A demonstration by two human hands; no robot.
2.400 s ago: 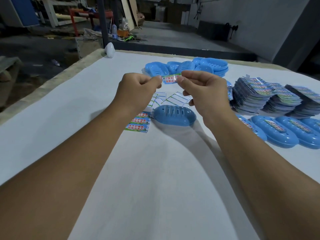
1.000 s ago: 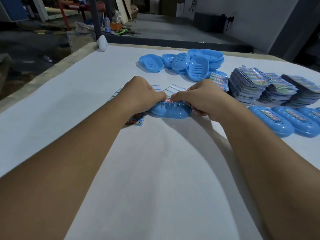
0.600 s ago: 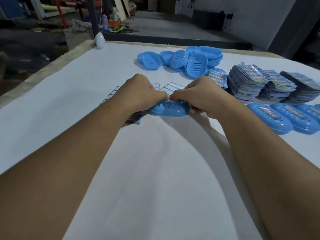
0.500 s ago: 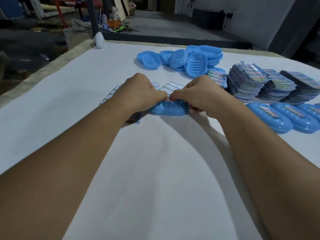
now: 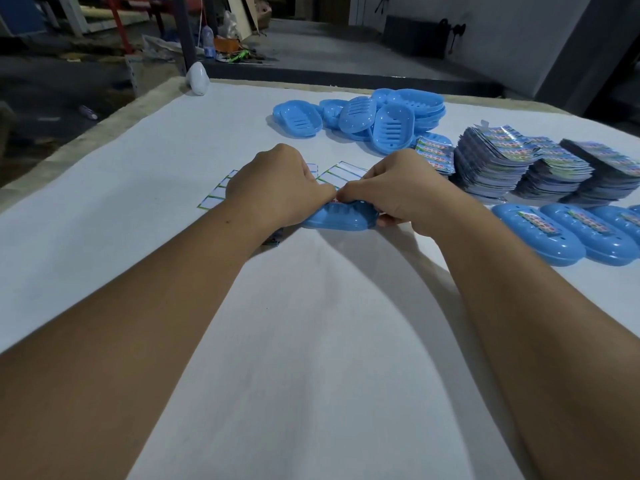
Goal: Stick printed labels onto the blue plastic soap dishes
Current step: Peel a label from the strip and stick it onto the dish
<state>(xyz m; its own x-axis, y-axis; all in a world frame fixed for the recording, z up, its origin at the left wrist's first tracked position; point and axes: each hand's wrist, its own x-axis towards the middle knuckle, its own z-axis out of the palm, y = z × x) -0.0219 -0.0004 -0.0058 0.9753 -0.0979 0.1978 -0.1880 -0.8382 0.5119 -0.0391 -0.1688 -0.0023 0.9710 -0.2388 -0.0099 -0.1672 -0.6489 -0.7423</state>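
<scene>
A: Where's the work?
B: Mid-counter (image 5: 311, 341): soap dish (image 5: 341, 220) upside down, left hand (image 5: 277, 188) and right hand (image 5: 398, 192) curled over it, fingers pinching the label (image 5: 335, 201) down.
A: Risk?
B: Uneven pressure probably leaves it crooked or wrinkled.

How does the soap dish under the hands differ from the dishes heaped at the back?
The soap dish under both hands lies dome up with a label going on; the heaped dishes lie slotted hollow up, overlapping, no labels showing. Both are blue ovals.
</scene>
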